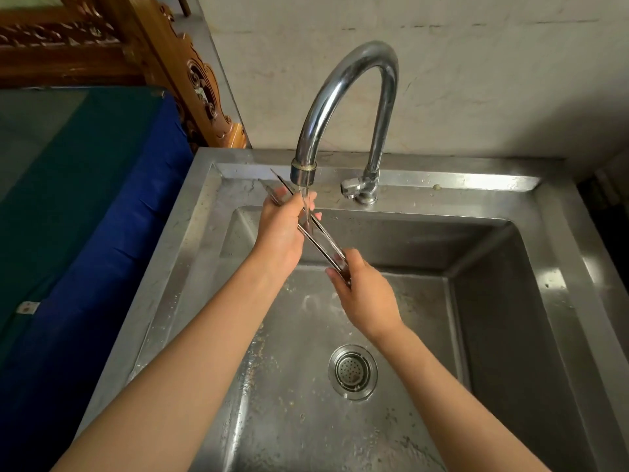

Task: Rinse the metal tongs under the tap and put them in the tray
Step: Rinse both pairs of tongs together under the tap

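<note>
Head view, with the chrome gooseneck tap as the landmark. A thin stream of water falls from its spout onto the metal tongs, which are held just below the spout, slanting from upper left down to lower right above the stainless steel sink.

The left hand is directly under the spout, its grip closed around the upper stretch of the tongs; the two arm tips stick out beyond it, up and to the left of the spout. The right hand is below and slightly right of the spout, its grip pinched shut on the tongs' lower end. Both forearms reach in from the bottom edge and cover part of the basin floor.

Straight below the tap, the basin is wet and holds only splashed water and the round drain strainer. The tap's small lever handle sits at its base on the sink's back ledge.

Left of the tap lies a blue cloth-covered surface, and behind that, carved wooden furniture. A pale wall rises behind the tap.
</note>
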